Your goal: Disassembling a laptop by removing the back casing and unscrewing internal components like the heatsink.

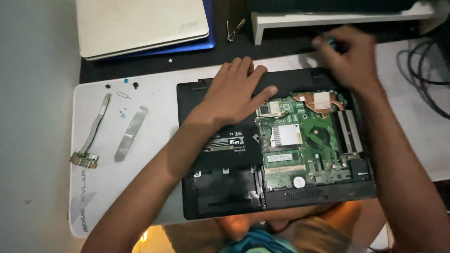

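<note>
the opened laptop (pixel 276 150) lies bottom-up on a white mat (pixel 140 187), a little right of the middle of the view, its cover off and the green circuit board (pixel 304 150) bare on its right half. the left hand (pixel 236 91) lies flat on the laptop's far left part, at about 11 o'clock from the board, palm down, fingers held close together and pointing to 1 o'clock, thumb stretched out to 3 o'clock toward the board's corner. its forearm runs back to 7 o'clock, off the lower edge. the right hand (pixel 349 56) is at the laptop's far right corner, about 1 o'clock from the board, blurred; its fingers are curled in around a small blue-tipped thing (pixel 333 43), too blurred to tell what it is. that forearm runs down to 5 o'clock along the laptop's right side.

out from the hands, at 9 o'clock on the mat, lie a flat grey strip (pixel 131 133) and a ribbon cable with a small board (pixel 89 140), with tiny screws (pixel 135 85) near them. at 11 o'clock a shut white laptop (pixel 140 23) lies on a blue one. at 12 o'clock is a white stand (pixel 337 19), with tweezers (pixel 234 29) just left of it, and dark cables (pixel 422 70) at 2 o'clock.
</note>
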